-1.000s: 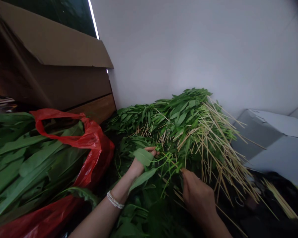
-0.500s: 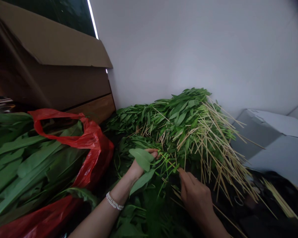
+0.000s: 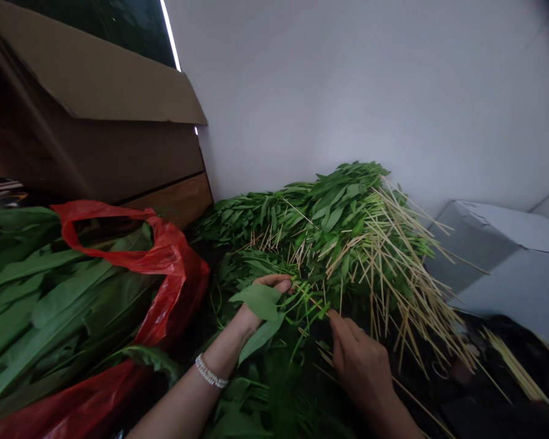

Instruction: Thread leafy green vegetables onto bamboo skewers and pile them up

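Note:
My right hand (image 3: 360, 356) is closed around the near end of a thin bamboo skewer (image 3: 321, 306). Several green stems (image 3: 305, 294) are threaded along that skewer. At its far end, the thumb and fingers of my left hand (image 3: 274, 283) pinch a leafy green stem. Two broad leaves (image 3: 261, 301) hang from there over my left wrist, above a white beaded bracelet. The pinched spot itself is partly hidden by the fingers. Behind both hands lies a heap of skewered greens (image 3: 333, 204), with many bare skewer ends (image 3: 393, 262) sticking out to the right.
On the left, a red plastic bag (image 3: 176, 256) is full of large leaves (image 3: 68, 305), below an open cardboard box (image 3: 132, 152). A white box (image 3: 494, 274) stands at the right against the wall. Loose skewers (image 3: 512, 363) lie at lower right, and more leaves (image 3: 242, 402) below my hands.
The fingers of my left hand have shifted and now show more above the broad leaf, which has swung slightly left. My right hand and the skewer have stayed almost still.

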A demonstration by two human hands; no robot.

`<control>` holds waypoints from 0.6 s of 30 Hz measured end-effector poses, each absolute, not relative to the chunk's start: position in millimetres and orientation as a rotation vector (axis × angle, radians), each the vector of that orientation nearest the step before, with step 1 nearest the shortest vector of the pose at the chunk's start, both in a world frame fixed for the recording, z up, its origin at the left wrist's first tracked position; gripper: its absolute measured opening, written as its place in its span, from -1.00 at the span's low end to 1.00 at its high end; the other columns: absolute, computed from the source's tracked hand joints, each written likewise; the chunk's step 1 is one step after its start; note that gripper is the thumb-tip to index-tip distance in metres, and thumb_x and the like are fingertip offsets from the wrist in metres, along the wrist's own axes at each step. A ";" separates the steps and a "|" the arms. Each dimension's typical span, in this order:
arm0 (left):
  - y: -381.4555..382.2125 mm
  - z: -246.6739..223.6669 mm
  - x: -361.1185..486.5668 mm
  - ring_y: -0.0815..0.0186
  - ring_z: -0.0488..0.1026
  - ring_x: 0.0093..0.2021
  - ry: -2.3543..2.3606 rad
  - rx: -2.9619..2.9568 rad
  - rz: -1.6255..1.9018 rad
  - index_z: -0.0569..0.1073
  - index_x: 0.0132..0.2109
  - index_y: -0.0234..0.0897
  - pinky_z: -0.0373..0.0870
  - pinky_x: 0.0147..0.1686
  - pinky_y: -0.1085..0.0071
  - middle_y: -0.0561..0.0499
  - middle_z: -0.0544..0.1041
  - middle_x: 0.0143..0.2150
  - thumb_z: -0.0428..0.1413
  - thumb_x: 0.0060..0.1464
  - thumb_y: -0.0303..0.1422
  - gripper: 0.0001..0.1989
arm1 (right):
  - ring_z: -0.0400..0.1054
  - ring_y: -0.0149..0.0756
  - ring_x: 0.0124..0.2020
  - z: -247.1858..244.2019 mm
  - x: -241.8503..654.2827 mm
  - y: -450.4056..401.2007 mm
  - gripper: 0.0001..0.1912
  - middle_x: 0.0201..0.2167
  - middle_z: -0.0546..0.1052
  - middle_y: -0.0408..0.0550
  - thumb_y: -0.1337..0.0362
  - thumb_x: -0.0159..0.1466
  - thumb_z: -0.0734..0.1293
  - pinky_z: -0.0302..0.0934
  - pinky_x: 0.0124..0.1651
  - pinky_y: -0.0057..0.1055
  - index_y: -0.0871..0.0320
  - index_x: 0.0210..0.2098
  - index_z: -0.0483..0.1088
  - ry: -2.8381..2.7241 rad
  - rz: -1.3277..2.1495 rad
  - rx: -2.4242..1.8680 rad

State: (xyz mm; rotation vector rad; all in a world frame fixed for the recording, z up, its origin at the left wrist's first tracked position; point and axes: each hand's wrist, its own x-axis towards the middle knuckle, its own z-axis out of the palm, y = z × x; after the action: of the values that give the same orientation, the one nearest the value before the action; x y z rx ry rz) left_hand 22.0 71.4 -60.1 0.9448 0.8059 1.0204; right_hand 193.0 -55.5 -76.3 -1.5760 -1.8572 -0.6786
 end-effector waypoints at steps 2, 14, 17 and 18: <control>70.8 -59.0 22.3 0.33 0.53 -0.38 0.792 0.927 1.018 0.58 -0.29 -0.33 0.43 -0.26 0.45 -0.01 0.62 -0.39 0.38 -0.26 -0.29 -0.67 | 0.36 -0.43 -0.52 -76.2 192.9 -55.7 -0.67 -0.45 0.48 -0.11 0.45 0.30 0.08 0.12 -0.45 -0.49 0.27 -0.06 0.39 -1.855 -0.672 -1.574; 71.5 -60.0 22.3 0.37 0.51 -0.40 0.774 0.936 1.025 0.58 -0.30 -0.35 0.42 -0.30 0.49 -0.02 0.62 -0.40 0.38 -0.25 -0.31 -0.70 | 0.38 -0.43 -0.50 -75.7 191.9 -56.1 -0.67 -0.44 0.49 -0.09 0.44 0.33 0.07 0.13 -0.43 -0.50 0.28 -0.06 0.38 -1.856 -0.669 -1.576; 71.5 -60.4 22.0 0.38 0.50 -0.41 0.773 0.942 1.016 0.59 -0.31 -0.33 0.41 -0.31 0.50 0.00 0.61 -0.41 0.37 -0.24 -0.32 -0.72 | 0.38 -0.43 -0.50 -75.7 191.9 -56.3 -0.67 -0.44 0.50 -0.09 0.42 0.33 0.05 0.12 -0.43 -0.50 0.27 -0.06 0.39 -1.859 -0.678 -1.580; 71.3 -60.1 22.0 0.38 0.51 -0.41 0.772 0.938 1.015 0.59 -0.31 -0.33 0.41 -0.31 0.50 0.00 0.61 -0.41 0.37 -0.24 -0.32 -0.72 | 0.38 -0.43 -0.50 -75.8 192.1 -56.3 -0.66 -0.44 0.50 -0.08 0.42 0.34 0.05 0.12 -0.44 -0.50 0.27 -0.06 0.39 -1.858 -0.682 -1.580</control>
State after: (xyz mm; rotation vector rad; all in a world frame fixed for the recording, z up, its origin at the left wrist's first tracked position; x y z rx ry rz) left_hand 22.0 71.3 -60.1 0.9377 0.7718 1.0145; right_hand 192.1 -56.3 -75.8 -1.5796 -1.8578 -0.6817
